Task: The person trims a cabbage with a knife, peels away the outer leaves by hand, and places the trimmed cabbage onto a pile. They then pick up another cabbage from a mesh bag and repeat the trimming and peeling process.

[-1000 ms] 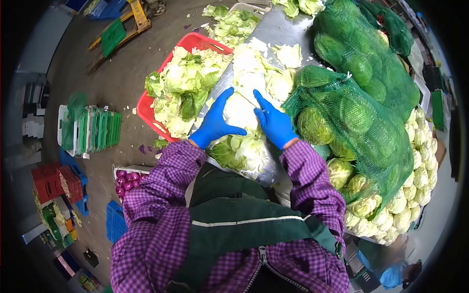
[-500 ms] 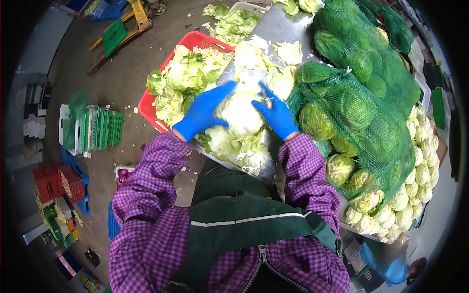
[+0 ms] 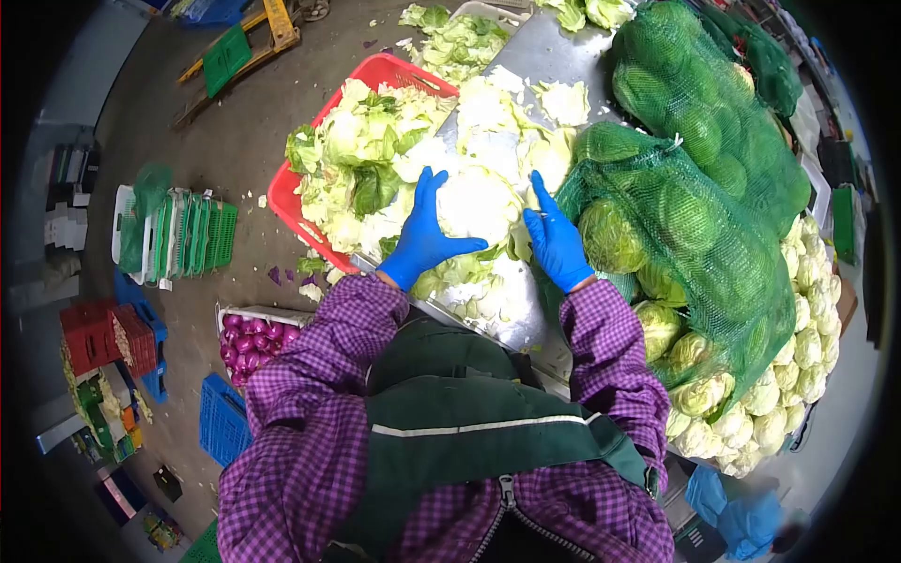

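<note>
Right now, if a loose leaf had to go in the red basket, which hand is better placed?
Probably the left hand: it is on the red basket's side. The right hand is farther off, across the pale cabbage, near the green net bag.

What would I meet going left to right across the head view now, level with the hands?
Stacked green and white crates → red basket → left hand → pale cabbage → right hand → nearer green net bag of cabbages → pile of pale cabbages outside the net.
</note>
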The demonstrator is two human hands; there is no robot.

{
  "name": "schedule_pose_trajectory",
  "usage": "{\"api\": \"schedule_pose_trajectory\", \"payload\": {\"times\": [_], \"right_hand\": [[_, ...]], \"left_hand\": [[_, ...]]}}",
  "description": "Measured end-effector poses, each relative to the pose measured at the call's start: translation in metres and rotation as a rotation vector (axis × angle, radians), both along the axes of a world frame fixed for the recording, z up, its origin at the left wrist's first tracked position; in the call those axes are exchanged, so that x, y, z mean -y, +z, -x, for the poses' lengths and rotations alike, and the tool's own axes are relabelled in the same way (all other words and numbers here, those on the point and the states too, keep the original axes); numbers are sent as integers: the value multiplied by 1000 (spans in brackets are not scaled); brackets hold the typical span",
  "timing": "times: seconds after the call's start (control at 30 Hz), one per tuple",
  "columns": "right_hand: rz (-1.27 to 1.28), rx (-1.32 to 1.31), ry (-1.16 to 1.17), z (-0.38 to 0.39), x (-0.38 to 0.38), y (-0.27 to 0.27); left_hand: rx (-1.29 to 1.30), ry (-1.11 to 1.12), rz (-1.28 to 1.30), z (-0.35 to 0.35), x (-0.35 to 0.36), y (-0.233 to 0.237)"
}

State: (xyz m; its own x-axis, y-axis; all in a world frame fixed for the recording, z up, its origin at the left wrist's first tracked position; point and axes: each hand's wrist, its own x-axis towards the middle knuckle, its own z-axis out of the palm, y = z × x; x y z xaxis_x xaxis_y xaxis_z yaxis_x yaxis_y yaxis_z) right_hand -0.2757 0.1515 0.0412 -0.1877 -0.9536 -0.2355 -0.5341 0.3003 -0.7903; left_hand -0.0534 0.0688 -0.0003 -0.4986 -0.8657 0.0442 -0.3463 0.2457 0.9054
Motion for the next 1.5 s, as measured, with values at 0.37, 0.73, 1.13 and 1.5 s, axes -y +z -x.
{"api": "schedule_pose_trajectory", "payload": {"times": [0.37, 0.73, 1.13, 1.5], "right_hand": [[143, -147, -324, 36, 31, -110], [161, 73, 106, -8, 37, -4], [23, -221, 124, 8, 70, -24], [-156, 203, 6, 24, 63, -19]], "left_hand": [[106, -171, 211, -2, -8, 9], [143, -286, 169, -14, -13, 17], [237, -296, 256, -19, -19, 11], [101, -307, 220, -18, -10, 5]]}}
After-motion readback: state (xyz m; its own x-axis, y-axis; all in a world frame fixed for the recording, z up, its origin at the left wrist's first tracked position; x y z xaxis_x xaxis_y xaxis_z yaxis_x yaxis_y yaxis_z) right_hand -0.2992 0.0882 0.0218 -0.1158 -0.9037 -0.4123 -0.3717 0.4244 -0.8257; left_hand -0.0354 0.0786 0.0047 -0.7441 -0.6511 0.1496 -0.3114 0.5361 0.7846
